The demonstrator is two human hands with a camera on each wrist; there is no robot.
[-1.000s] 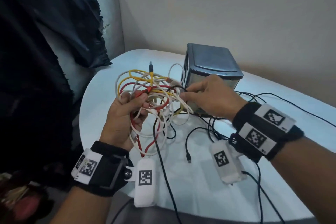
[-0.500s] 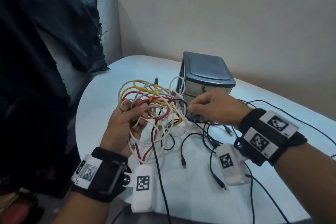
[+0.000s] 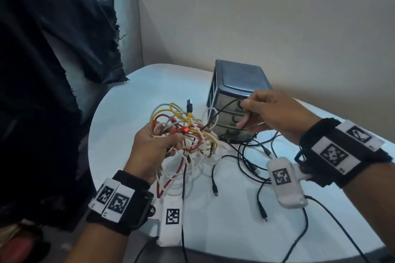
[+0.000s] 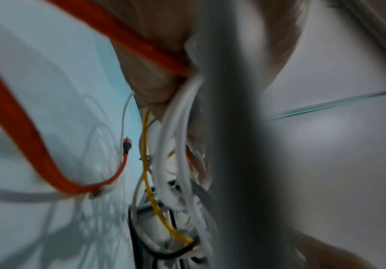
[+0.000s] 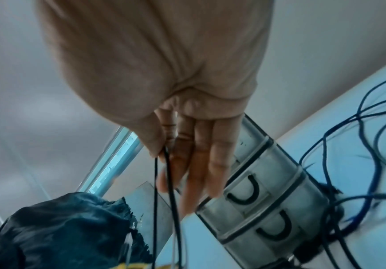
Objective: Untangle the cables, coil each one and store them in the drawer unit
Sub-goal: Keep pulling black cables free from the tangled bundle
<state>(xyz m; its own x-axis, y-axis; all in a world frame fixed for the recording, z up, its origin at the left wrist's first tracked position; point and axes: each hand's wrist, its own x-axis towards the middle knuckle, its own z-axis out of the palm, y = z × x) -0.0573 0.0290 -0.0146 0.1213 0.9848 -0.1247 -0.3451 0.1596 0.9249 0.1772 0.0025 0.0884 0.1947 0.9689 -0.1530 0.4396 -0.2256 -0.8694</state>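
Cables [image 3: 183,132] of white, yellow, red and black sit in one loose knot, held above the near left part of the tabletop [image 3: 132,96] by the left hand [image 3: 152,149], whose fingers curl round a handful of the loops. The right hand [image 3: 275,116] pinches a thin black cable [image 3: 220,112] between thumb and forefinger and holds it up in front of the drawer unit [image 3: 237,92]; in the right wrist view two runs of it hang down from that pinch.

As a judgement, these leads are light, limp and fairly smooth, so they will slide through a loose hold and spring into new loops. The plugs are the only stiff parts and are likely to snag, so a sensible hold is close behind a plug, feeding that end back through the knot instead of hauling on the middle. The black cable probably runs into the knot, though the blur there leaves this unsure.

More black leads [image 3: 254,164] lie slack on the tabletop near the unit's base and toward the right edge. The tabletop is pale, smooth and rounded at its left edge; the drawer unit stands toward its far edge, drawers closed, before a plain beige wall [image 3: 256,28]. A dark cloth [image 3: 53,49] hangs on the left.
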